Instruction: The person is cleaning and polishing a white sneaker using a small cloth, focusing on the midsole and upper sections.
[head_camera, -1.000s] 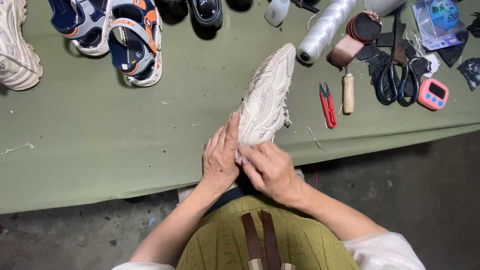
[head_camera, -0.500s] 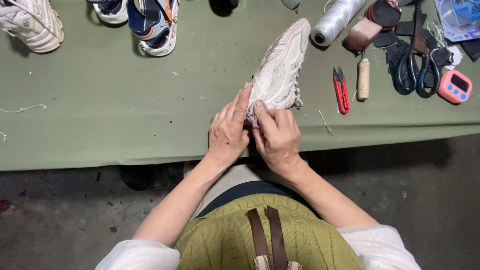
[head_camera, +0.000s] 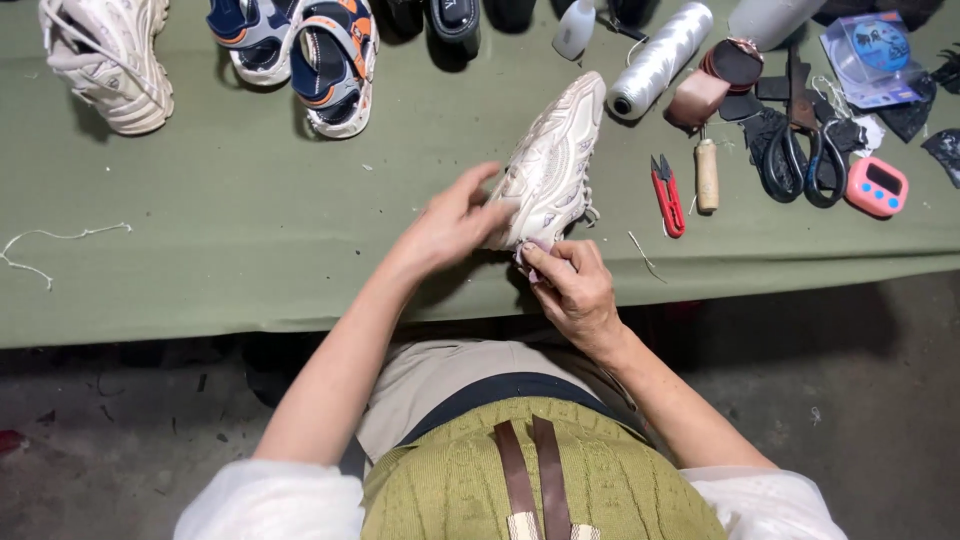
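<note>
A big green surface (head_camera: 250, 240) fills the top of the view, and the person sits at its near edge. On it, right in front of the person, lies a cream sneaker (head_camera: 555, 160). Its long way runs from the near edge up and a little to the right, so one end is close to the person and the other end points away toward a white spool of thread (head_camera: 660, 60). It is tipped partly on its side.

The left hand (head_camera: 450, 225) rests against the left side of the sneaker near its close end. The fingers are spread and lie flat on it, so this grip is loose and not closed around anything. The right hand (head_camera: 575, 290) is at the very close end of the sneaker, just below it. Its fingers are pinched together on something small and pale there. I cannot tell what that small thing is. Both hands touch the sneaker, and the right one is nearer to the end.

The sneaker is cream all over, with wavy raised lines and a thick sole. It looks a bit worn and dusty.

To the right lie black scissors (head_camera: 800, 160), a small pink timer (head_camera: 877, 187), red thread snips (head_camera: 668, 195) and a tool with a wooden handle (head_camera: 707, 175). Far left sits another cream sneaker (head_camera: 105, 60), and beside it blue and orange sandals (head_camera: 300, 50). A loose white thread (head_camera: 50, 245) lies on the left.
</note>
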